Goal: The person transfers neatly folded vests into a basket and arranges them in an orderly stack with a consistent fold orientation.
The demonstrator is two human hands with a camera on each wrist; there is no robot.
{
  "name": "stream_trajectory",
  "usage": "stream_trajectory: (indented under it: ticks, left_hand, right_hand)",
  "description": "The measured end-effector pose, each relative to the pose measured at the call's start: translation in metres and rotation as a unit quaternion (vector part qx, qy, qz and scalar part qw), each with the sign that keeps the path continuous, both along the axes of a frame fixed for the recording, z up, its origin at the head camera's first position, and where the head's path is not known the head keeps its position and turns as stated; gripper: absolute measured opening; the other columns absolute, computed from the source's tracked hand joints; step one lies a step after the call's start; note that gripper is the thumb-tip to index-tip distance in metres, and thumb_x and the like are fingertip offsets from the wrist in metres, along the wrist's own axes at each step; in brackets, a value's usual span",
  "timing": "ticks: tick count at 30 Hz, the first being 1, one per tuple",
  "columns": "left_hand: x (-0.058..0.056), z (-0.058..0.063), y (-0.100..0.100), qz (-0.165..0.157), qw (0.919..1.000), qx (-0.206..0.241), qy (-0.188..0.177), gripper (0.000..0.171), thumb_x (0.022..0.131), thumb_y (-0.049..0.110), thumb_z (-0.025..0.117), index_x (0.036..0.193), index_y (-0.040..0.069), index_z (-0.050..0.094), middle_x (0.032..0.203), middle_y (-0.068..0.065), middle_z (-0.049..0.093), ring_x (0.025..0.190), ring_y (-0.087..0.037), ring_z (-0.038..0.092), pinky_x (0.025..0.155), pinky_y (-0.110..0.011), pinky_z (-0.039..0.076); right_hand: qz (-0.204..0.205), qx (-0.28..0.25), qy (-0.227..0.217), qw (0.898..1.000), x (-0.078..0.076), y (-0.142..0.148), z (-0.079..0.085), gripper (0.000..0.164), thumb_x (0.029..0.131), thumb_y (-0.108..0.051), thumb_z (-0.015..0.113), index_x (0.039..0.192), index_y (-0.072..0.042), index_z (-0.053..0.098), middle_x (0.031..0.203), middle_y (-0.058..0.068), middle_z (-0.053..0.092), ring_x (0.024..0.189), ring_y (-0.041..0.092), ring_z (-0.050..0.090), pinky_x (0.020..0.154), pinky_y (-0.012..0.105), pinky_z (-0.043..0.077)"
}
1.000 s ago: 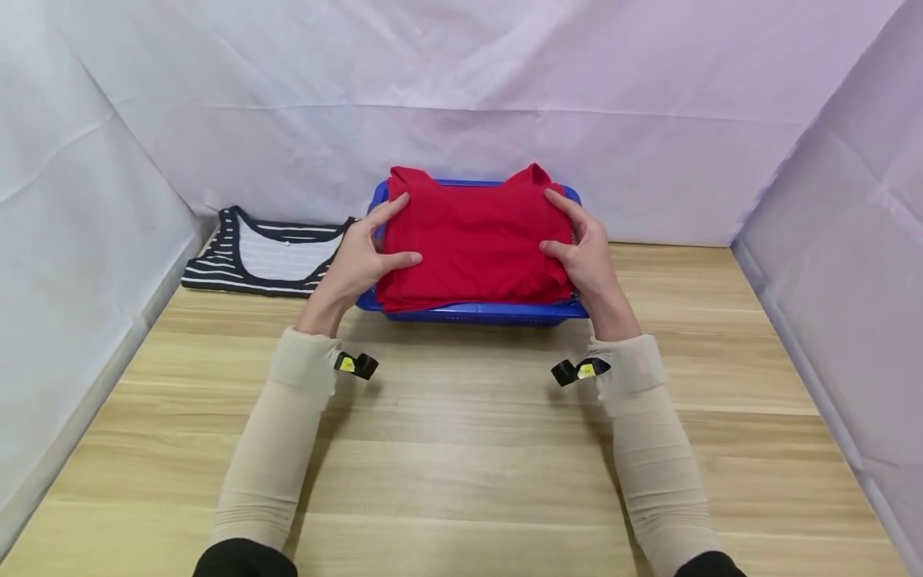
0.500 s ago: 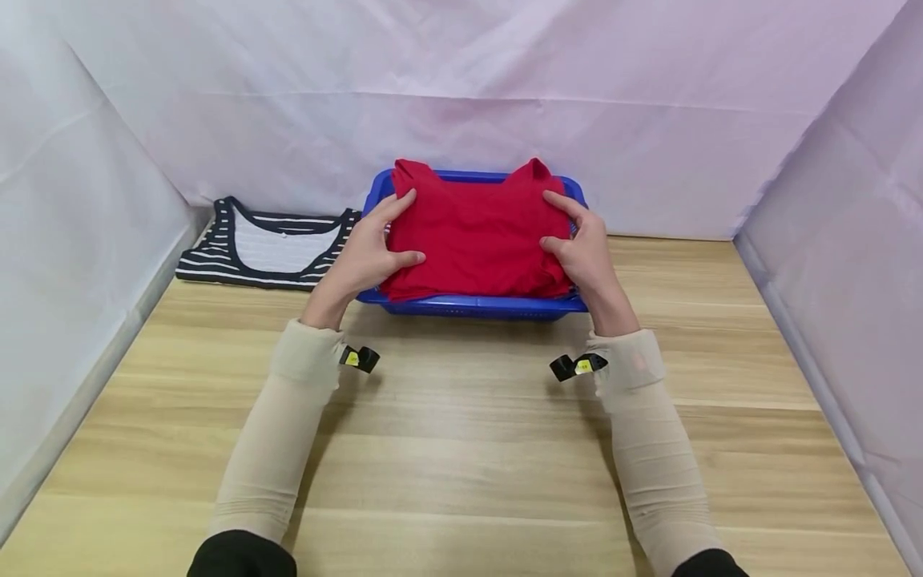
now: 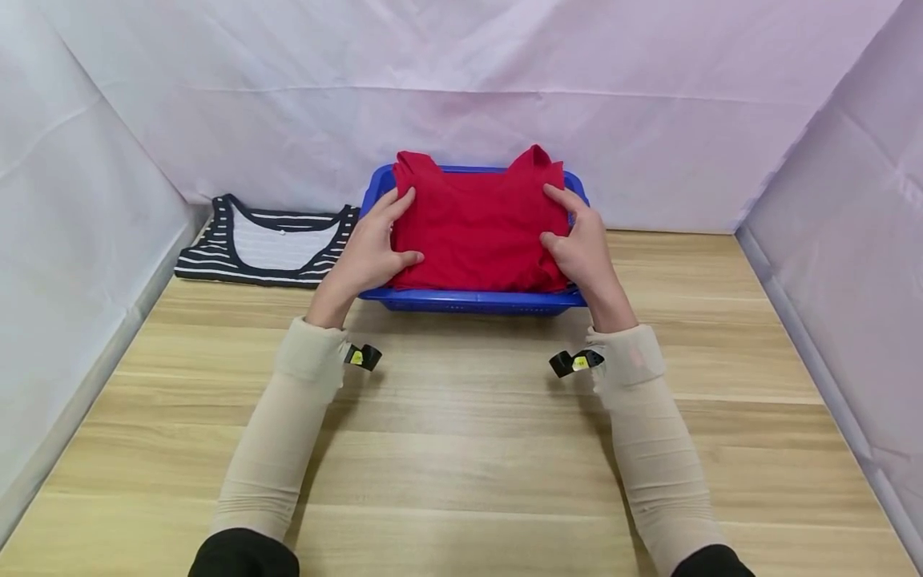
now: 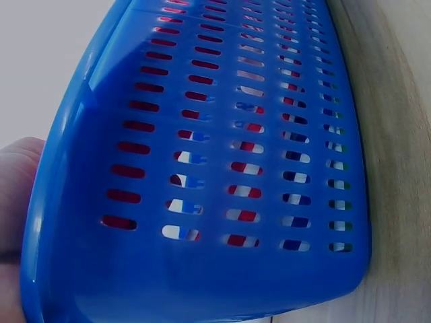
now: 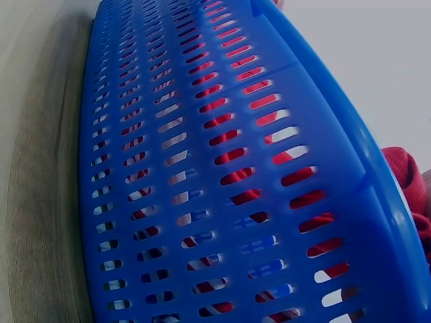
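A folded red shirt [image 3: 479, 232] lies in the blue slotted plastic basket [image 3: 476, 301] in the head view, its two shoulder ends rising above the back rim. My left hand [image 3: 369, 248] holds the shirt's left side, with thumb and forefinger on top of the cloth. On the opposite side, my right hand [image 3: 586, 244] holds it the same way. The remaining fingers of both hands are hidden. Both wrist views show mostly the basket wall [image 4: 222, 276], with red and white cloth showing through the slots. Red fabric [image 5: 406, 178] sticks out past the rim in the right wrist view.
A folded black-and-white striped top [image 3: 284, 244] lies left of the basket, near the back of the wooden table [image 3: 461, 449]. White cloth walls [image 3: 461, 80] stand behind and at both sides. The basket is close to the back wall.
The red shirt has sunk into the basket; its front edge, earlier over the front rim, now sits inside it. Both hands keep their hold with little movement. The head view has shifted slightly.
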State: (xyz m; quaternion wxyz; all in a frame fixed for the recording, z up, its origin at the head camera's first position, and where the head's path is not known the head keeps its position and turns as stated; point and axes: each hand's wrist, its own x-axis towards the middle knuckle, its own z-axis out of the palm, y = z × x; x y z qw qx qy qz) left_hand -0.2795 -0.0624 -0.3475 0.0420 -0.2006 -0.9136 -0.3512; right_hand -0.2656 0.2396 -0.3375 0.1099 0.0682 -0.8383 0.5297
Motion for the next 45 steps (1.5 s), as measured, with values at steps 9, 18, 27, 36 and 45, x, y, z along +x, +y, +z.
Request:
stream_trajectory:
  ticks: [9, 18, 27, 36, 45]
  left_hand:
    - [-0.001, 0.0, 0.002, -0.004, 0.9992, -0.04, -0.001, 0.088, 0.08, 0.017, 0.074, 0.153, 0.015, 0.025, 0.156, -0.001, 0.015, 0.139, -0.012, 0.011, 0.107, -0.038, 0.023]
    - [0.0, -0.001, 0.006, -0.014, 0.9965, -0.082, -0.003, 0.087, 0.081, 0.015, 0.073, 0.153, 0.011, 0.024, 0.156, -0.004, 0.013, 0.14, -0.017, 0.011, 0.107, -0.042, 0.023]
    - [0.0, -0.001, 0.011, -0.012, 0.9884, -0.148, -0.031, 0.083, 0.086, 0.029, 0.068, 0.154, 0.012, 0.022, 0.157, -0.006, 0.01, 0.14, -0.026, 0.01, 0.103, -0.056, 0.023]
    - [0.002, -0.003, 0.01, -0.016, 0.9814, -0.189, -0.032, 0.077, 0.091, 0.04, 0.059, 0.152, 0.008, 0.026, 0.156, -0.01, 0.012, 0.139, -0.025, 0.016, 0.104, -0.05, 0.027]
    - [0.005, -0.005, 0.011, -0.004, 0.9829, -0.182, -0.027, 0.072, 0.092, 0.042, 0.057, 0.152, 0.01, 0.03, 0.157, -0.012, 0.003, 0.129, -0.034, 0.036, 0.097, -0.049, 0.036]
  right_hand:
    - [-0.009, 0.111, -0.002, 0.994, -0.002, 0.002, -0.003, 0.063, 0.081, 0.004, 0.061, 0.141, -0.011, 0.049, 0.146, 0.002, 0.037, 0.133, 0.012, 0.03, 0.098, 0.028, 0.036]
    - [-0.009, 0.16, -0.055, 0.986, -0.004, 0.002, -0.005, 0.064, 0.083, 0.0, 0.062, 0.144, -0.01, 0.045, 0.149, 0.005, 0.033, 0.137, 0.014, 0.022, 0.103, 0.03, 0.03]
    - [0.018, 0.212, -0.106, 0.971, -0.003, 0.0, -0.005, 0.065, 0.087, -0.017, 0.064, 0.147, -0.009, 0.04, 0.147, 0.01, 0.036, 0.133, 0.024, 0.03, 0.102, 0.041, 0.032]
    - [0.031, 0.218, -0.133, 0.966, -0.001, -0.003, -0.006, 0.066, 0.093, -0.03, 0.058, 0.149, -0.005, 0.034, 0.147, 0.011, 0.036, 0.131, 0.027, 0.034, 0.1, 0.044, 0.035]
    - [0.052, 0.267, -0.133, 0.953, 0.003, -0.005, -0.008, 0.063, 0.094, -0.033, 0.056, 0.145, -0.003, 0.039, 0.147, 0.012, 0.035, 0.133, 0.029, 0.03, 0.102, 0.049, 0.03]
